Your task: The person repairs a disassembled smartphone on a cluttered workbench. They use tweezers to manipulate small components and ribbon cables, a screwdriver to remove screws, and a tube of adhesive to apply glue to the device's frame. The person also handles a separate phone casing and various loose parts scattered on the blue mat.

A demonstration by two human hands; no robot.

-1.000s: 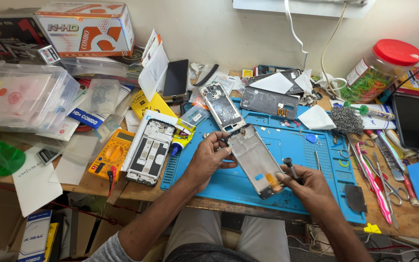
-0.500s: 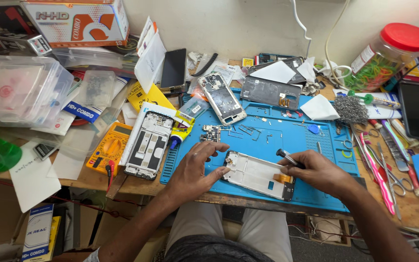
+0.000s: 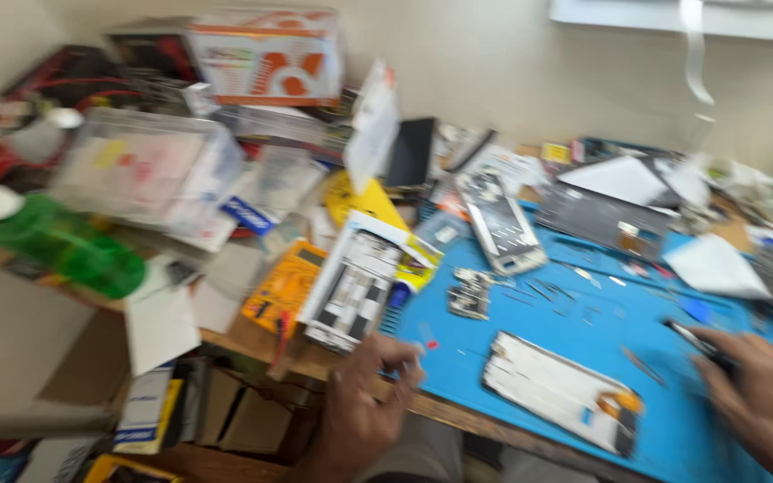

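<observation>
Hands flank phone frame, rt holding tool.

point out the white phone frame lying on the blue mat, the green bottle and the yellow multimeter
white phone frame [image 3: 558, 394], head view, middle of its pale back
green plastic bottle [image 3: 64, 243], head view, middle of its body
yellow multimeter [image 3: 284, 284], head view, centre of its face
</observation>
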